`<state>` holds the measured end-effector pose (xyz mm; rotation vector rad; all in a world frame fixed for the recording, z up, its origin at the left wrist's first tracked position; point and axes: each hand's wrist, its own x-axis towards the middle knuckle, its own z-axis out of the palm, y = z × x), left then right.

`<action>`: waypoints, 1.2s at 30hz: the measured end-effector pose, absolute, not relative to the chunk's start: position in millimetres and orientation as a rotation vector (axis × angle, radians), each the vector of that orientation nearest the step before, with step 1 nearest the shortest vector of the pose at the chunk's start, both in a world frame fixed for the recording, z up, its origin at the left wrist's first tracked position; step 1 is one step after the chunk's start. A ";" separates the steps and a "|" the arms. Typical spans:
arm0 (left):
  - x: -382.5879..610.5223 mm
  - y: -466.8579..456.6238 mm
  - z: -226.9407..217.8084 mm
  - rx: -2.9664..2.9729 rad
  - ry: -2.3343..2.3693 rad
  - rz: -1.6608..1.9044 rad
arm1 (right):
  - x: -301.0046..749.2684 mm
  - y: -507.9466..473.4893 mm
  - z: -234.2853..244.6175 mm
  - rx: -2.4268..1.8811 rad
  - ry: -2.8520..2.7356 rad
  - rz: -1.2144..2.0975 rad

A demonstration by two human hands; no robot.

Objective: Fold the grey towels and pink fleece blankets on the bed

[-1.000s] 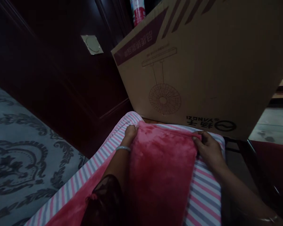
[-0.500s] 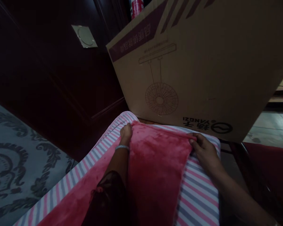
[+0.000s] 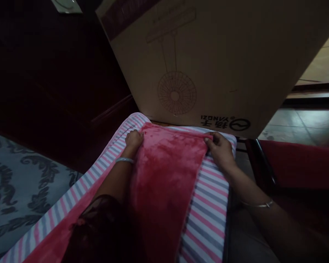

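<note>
A red plush cloth (image 3: 167, 164) is spread lengthwise over a striped pad (image 3: 208, 197) in pink, grey and white. At the cloth's far left corner, my left hand (image 3: 134, 138) is closed on its edge. My right hand (image 3: 220, 149) pinches the far right corner between thumb and fingers. Between the two hands the far edge runs fairly straight, with a small fold along it. The striped pad shows on both sides of the cloth. My left forearm and dark sleeve hide part of the cloth's near left area.
A large cardboard box (image 3: 214, 73) with a fan drawing stands just past the pad's far end. Dark wood panelling (image 3: 57, 80) rises at the left, above patterned grey fabric (image 3: 22, 190). A red-topped seat or bench (image 3: 301, 164) is at the right, with floor tiles behind it.
The camera view has shifted, so the box, pad and hands appear higher and further left. Both hands still grip the cloth's far edge, which looks little changed.
</note>
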<state>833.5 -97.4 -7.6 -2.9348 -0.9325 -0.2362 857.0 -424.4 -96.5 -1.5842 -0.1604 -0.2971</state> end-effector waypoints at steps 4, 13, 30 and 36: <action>809.5 -90.8 -8.2 -2.850 -0.890 -0.138 | 858.4 -422.2 -96.7 -1.614 -0.161 -0.289; 804.7 -72.2 8.2 -2.822 -1.021 -0.528 | 858.7 -422.8 -96.5 -1.507 -0.137 -0.379; 718.9 -67.5 2.6 -2.889 -0.919 -0.126 | 862.4 -424.9 -99.8 -1.730 -0.102 -0.403; 643.1 -74.1 -4.7 -2.718 -0.979 -0.014 | 865.3 -424.2 -105.0 -1.759 -0.088 -0.414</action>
